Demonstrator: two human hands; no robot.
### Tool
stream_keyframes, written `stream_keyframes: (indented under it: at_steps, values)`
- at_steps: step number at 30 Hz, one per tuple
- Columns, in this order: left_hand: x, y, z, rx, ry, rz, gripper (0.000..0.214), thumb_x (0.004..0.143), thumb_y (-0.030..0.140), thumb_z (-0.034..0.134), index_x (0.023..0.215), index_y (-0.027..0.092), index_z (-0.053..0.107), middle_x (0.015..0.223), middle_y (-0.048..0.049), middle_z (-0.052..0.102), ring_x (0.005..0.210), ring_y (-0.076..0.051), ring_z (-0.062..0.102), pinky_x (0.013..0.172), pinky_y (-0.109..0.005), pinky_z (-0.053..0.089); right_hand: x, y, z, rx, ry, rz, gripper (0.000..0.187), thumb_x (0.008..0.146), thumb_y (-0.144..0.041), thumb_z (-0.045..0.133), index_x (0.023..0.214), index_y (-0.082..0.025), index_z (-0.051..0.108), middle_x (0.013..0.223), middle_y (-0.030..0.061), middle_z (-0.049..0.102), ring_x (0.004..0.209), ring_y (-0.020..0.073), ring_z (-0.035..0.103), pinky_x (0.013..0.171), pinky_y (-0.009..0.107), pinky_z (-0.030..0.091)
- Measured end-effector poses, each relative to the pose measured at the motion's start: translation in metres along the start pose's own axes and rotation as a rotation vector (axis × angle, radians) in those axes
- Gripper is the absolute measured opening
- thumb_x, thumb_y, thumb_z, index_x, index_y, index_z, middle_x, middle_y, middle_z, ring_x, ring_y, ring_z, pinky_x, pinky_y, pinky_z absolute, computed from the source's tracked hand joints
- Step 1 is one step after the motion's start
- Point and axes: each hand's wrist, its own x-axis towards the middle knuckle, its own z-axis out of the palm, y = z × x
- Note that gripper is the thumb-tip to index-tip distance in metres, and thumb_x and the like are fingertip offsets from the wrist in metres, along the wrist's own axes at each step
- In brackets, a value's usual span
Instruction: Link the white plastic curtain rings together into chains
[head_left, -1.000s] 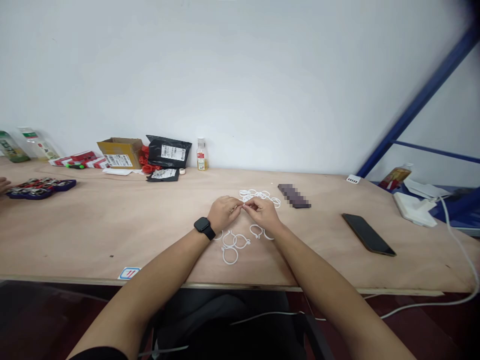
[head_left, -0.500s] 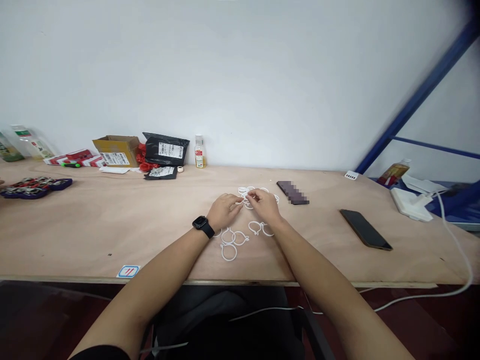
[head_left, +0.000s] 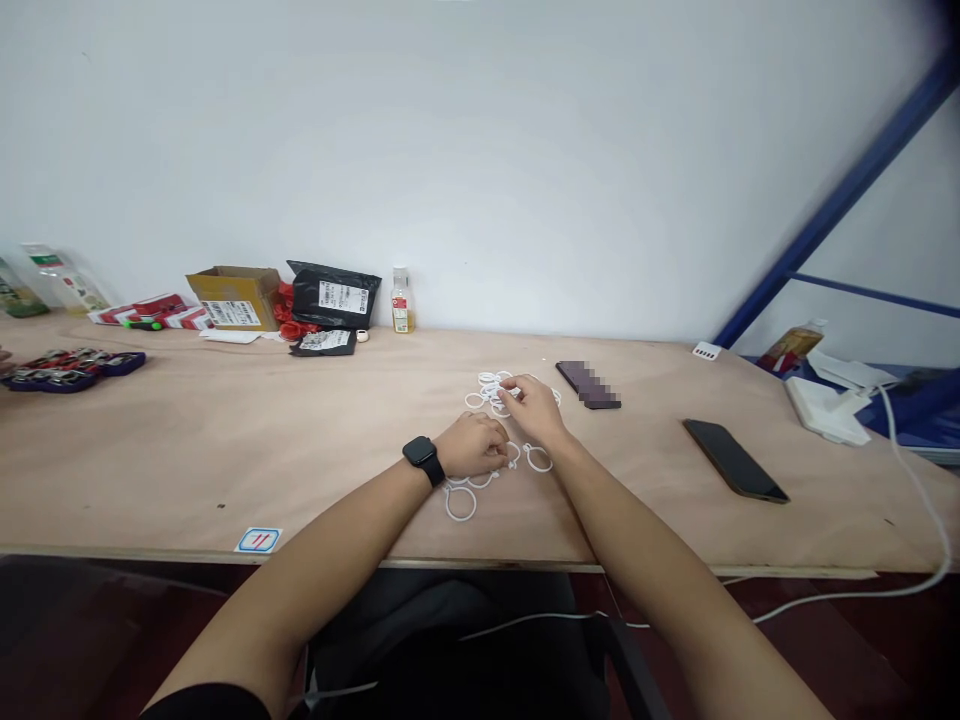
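Observation:
My left hand [head_left: 474, 446], wearing a black watch [head_left: 424, 458], is low over the table with its fingers curled together. They partly cover a white plastic ring with a small clasp [head_left: 514, 455]; whether they grip it is hidden. Beyond, my right hand [head_left: 534, 408] pinches thumb and forefinger at a pile of similar white rings [head_left: 491, 388], seemingly on one of them. A separate white ring [head_left: 538, 459] lies beside my right wrist. Nearer the table edge is another ring [head_left: 460, 503], with others partly under my left hand.
A dark phone [head_left: 735, 460] and a dark pixelated slab [head_left: 587, 385] lie on the right. Along the wall stand a small bottle [head_left: 402, 303], black parcels [head_left: 334, 298] and a cardboard box [head_left: 238, 298]. Dark blue trays [head_left: 71, 370] sit at far left. A white cable [head_left: 919, 490] crosses the right edge.
My left hand has left the pile and come down toward me and slightly right, over the nearer rings. My right hand stays at the pile, its fingers slightly shifted.

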Motion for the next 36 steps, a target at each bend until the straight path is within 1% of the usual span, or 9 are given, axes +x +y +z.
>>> stream_keyframes:
  at_steps: [3,7,10,14,17,20,25,30,36]
  values:
    - [-0.004,-0.002,-0.005,0.023,0.018,-0.068,0.018,0.081,0.037,0.063,0.075,0.022,0.070,0.100,-0.0027,0.069,0.096,-0.020,0.060,0.091,-0.034,0.042,-0.001,-0.002,0.001,0.033,-0.007,-0.036,0.017,0.085,-0.027,0.057,0.093,-0.020,0.070,0.094,0.0050,0.070,0.073,0.0152,0.060,0.073,0.029,0.047]
    - [-0.008,-0.008,-0.010,0.056,0.065,-0.145,0.013,0.080,0.028,0.061,0.071,0.021,0.067,0.107,-0.0032,0.066,0.099,-0.021,0.058,0.092,-0.035,0.043,-0.002,-0.002,0.002,0.065,-0.027,-0.061,0.016,0.084,-0.025,0.058,0.093,-0.020,0.071,0.089,0.0046,0.071,0.074,0.0160,0.061,0.072,0.029,0.047]
    - [-0.009,-0.013,-0.012,0.065,0.156,-0.217,0.013,0.081,0.028,0.059,0.073,0.021,0.067,0.112,-0.0032,0.065,0.103,-0.022,0.057,0.095,-0.038,0.042,-0.003,-0.003,0.004,0.097,-0.081,-0.087,0.017,0.083,-0.025,0.059,0.095,-0.021,0.071,0.088,0.0040,0.072,0.074,0.0159,0.062,0.072,0.029,0.047]
    - [-0.007,-0.018,-0.015,0.049,0.302,-0.321,0.016,0.084,0.030,0.057,0.076,0.021,0.067,0.114,-0.0039,0.064,0.106,-0.023,0.056,0.096,-0.041,0.041,-0.006,-0.007,0.004,0.137,-0.170,-0.123,0.022,0.083,-0.020,0.056,0.098,-0.021,0.072,0.087,0.0040,0.072,0.074,0.0155,0.063,0.071,0.028,0.047]
    - [-0.007,-0.018,-0.016,0.037,0.355,-0.373,0.015,0.085,0.030,0.057,0.078,0.021,0.067,0.114,-0.0038,0.063,0.108,-0.023,0.054,0.097,-0.043,0.040,-0.007,-0.011,0.003,0.161,-0.246,-0.139,0.027,0.083,-0.015,0.052,0.099,-0.021,0.072,0.090,0.0038,0.073,0.079,0.0159,0.064,0.074,0.028,0.047]
    - [-0.008,-0.017,-0.016,0.046,0.353,-0.409,0.015,0.086,0.031,0.056,0.080,0.022,0.067,0.115,-0.0036,0.062,0.110,-0.023,0.053,0.098,-0.045,0.037,-0.007,-0.012,0.002,0.176,-0.309,-0.133,0.030,0.081,-0.012,0.050,0.097,-0.022,0.073,0.091,0.0028,0.073,0.082,0.0161,0.064,0.076,0.028,0.046]
    - [-0.007,-0.018,-0.014,0.070,0.335,-0.454,0.018,0.090,0.033,0.052,0.085,0.021,0.064,0.115,-0.0054,0.062,0.108,-0.023,0.053,0.096,-0.044,0.036,-0.009,-0.014,0.002,0.144,-0.382,-0.111,0.027,0.078,-0.016,0.056,0.098,-0.021,0.074,0.079,0.0009,0.071,0.066,0.0139,0.058,0.063,0.025,0.042]
    - [-0.007,-0.015,-0.017,0.056,0.321,-0.443,0.017,0.090,0.033,0.052,0.087,0.020,0.061,0.110,-0.0057,0.062,0.106,-0.023,0.053,0.095,-0.042,0.036,-0.011,-0.016,0.004,0.179,-0.360,-0.116,0.022,0.081,-0.021,0.058,0.096,-0.020,0.074,0.077,0.0018,0.071,0.066,0.0139,0.058,0.063,0.024,0.042]
    - [-0.008,-0.009,-0.019,0.024,0.319,-0.421,0.018,0.088,0.038,0.054,0.089,0.022,0.062,0.106,-0.0041,0.064,0.105,-0.023,0.055,0.096,-0.042,0.036,-0.009,-0.014,0.004,0.189,-0.279,-0.093,0.022,0.078,-0.015,0.059,0.093,-0.020,0.074,0.078,0.0024,0.072,0.066,0.0137,0.061,0.066,0.026,0.046]
